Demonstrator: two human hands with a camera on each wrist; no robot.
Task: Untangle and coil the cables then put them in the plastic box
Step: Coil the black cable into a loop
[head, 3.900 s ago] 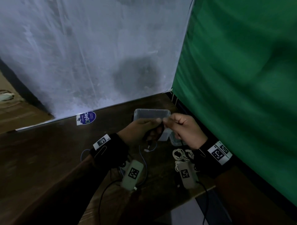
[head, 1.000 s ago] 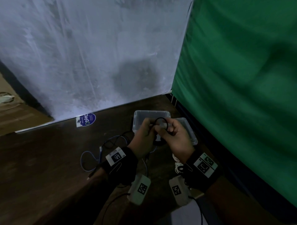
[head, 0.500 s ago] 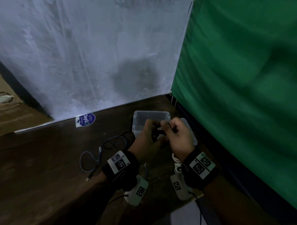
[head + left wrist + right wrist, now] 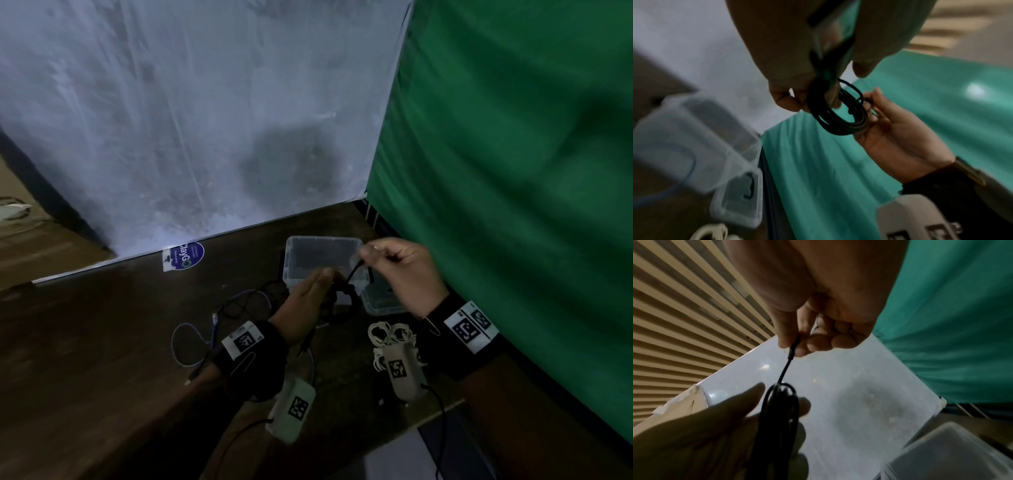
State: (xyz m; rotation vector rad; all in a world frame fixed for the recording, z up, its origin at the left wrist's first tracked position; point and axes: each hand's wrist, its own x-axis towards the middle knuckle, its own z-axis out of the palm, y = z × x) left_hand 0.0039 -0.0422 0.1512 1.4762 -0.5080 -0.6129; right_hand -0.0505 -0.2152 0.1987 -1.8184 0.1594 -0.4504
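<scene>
A black cable [image 4: 339, 301] is wound into a small coil over the front of the clear plastic box [image 4: 291, 260]. My left hand [image 4: 323, 282] holds that coil [image 4: 838, 116] between thumb and fingers. My right hand [image 4: 368, 257] is raised just right of it and pinches the cable's free end [image 4: 791, 347] between thumb and forefinger. A short taut stretch runs from that end down to the coil [image 4: 781, 410]. The box looks empty, though its inside is dim.
The box lid [image 4: 382, 303] lies to the right of the box. A coiled white cable [image 4: 390, 334] sits in front of the lid. A blue cable [image 4: 186, 346] and another black cable [image 4: 245, 301] lie loose on the dark wooden table, left of my hands. A green curtain [image 4: 513, 171] hangs close on the right.
My hands were pressed together over the coil. The right hand has since drawn the cable's end up and to the right, away from the left hand, which keeps hold of the coil.
</scene>
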